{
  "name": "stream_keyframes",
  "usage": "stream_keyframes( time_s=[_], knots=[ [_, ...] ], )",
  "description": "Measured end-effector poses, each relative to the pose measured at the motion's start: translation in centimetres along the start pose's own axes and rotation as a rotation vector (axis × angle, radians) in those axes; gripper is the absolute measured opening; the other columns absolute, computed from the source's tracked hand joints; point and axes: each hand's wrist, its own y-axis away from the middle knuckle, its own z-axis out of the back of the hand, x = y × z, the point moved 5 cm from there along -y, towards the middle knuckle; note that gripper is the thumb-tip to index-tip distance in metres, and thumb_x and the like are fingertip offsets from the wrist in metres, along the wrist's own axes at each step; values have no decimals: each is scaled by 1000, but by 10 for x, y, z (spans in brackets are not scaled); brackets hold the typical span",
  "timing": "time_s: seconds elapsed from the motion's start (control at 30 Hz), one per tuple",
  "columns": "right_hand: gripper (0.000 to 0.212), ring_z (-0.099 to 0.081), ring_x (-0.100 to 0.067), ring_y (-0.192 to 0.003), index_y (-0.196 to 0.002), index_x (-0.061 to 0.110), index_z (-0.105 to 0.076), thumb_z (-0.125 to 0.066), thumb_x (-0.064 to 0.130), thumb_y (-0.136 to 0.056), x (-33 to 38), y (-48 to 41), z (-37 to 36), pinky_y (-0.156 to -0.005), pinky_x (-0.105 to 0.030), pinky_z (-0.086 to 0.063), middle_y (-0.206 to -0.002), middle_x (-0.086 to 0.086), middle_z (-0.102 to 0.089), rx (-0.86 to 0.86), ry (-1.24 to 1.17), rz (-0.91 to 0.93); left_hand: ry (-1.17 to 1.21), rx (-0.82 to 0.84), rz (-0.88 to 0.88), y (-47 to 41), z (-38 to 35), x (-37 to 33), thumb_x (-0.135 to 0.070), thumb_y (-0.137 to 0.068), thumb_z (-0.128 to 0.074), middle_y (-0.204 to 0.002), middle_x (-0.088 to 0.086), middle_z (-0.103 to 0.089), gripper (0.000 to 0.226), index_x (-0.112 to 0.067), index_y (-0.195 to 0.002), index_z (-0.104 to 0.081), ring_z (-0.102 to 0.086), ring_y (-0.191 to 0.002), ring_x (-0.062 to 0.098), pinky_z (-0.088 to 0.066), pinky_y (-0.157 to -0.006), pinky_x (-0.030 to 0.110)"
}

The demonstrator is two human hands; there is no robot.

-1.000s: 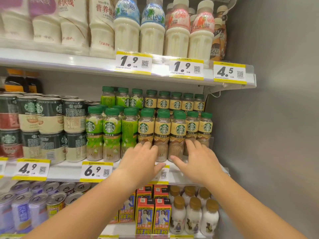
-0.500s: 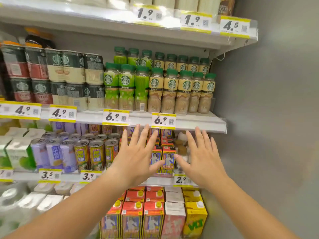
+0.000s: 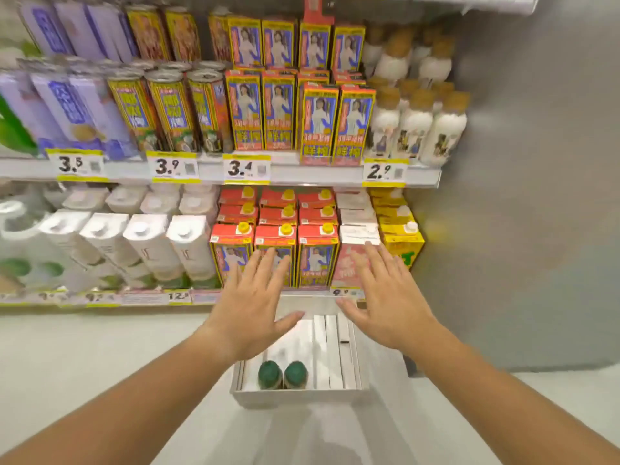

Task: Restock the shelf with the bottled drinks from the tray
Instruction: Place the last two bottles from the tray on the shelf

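A white tray (image 3: 355, 370) stands on the floor in front of the shelving. Two bottles with green caps (image 3: 282, 374) stand side by side at its near left. My left hand (image 3: 255, 303) hovers above the tray's far left part, fingers spread and straight, holding nothing. My right hand (image 3: 385, 297) hovers above the far right part, also spread and empty. Both hands are well above the bottles and touch nothing. The shelf with the green-capped bottles is out of view above.
Red and yellow cartons (image 3: 275, 250), a pink carton (image 3: 352, 263) and a yellow carton (image 3: 402, 243) fill the bottom shelf behind the hands. White bottles (image 3: 416, 129) and tall cartons (image 3: 318, 119) fill the shelf above. A grey wall (image 3: 523, 196) stands on the right.
My view has dropped from the bottle shelf to the floor tray. Both hands left the shelved bottles and came down, still spread and empty.
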Motion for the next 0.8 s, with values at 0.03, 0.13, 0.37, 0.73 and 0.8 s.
stream_keyframes(
  time_s=[0.03, 0.13, 0.37, 0.73, 0.8],
  knots=[
    [89, -8, -31, -151, -156, 16, -16, -22, 71, -87, 2, 3, -19, -121, -48, -12, -164, -13, -14, 30, -4, 24, 26, 33, -16, 4, -18, 0, -73, -85, -22, -157, 19, -31, 93, -10, -153, -29, -30, -144, 37, -28, -113, 57],
    [87, -8, -31, -151, -156, 14, -19, -22, 69, -89, 12, 16, -74, -121, -47, -12, -163, -15, -17, 135, -32, 82, 117, 130, -101, 15, -73, 5, -71, -88, -29, -158, 17, -29, 91, -8, -154, -23, -27, -146, 32, -23, -117, 48],
    [70, -4, -18, -152, -157, 25, -11, -39, 52, -99, 30, 35, -189, -114, -24, -1, -166, -1, -12, 429, -351, 116, 537, 626, 55, 25, -186, 44, -25, -87, -60, -157, -4, -23, 81, -26, -153, -14, -40, -136, 19, -38, -109, 35],
    [65, -49, -2, -123, -141, 31, -51, -78, 18, -83, 63, 25, -270, -95, -2, -35, -139, 14, -53, 854, -912, 10, 665, 807, -128, 17, -246, 25, -42, -78, -76, -106, -18, -64, 41, -40, -116, -58, -62, -95, 7, -53, -85, 27],
    [57, -56, -4, -119, -133, 33, -59, -79, 18, -81, 71, 17, -271, -102, -21, -43, -129, 16, -62, 864, -958, 27, 659, 823, -185, 14, -248, 22, -41, -81, -74, -103, -17, -65, 33, -37, -110, -60, -61, -95, 8, -53, -86, 31]
  ],
)
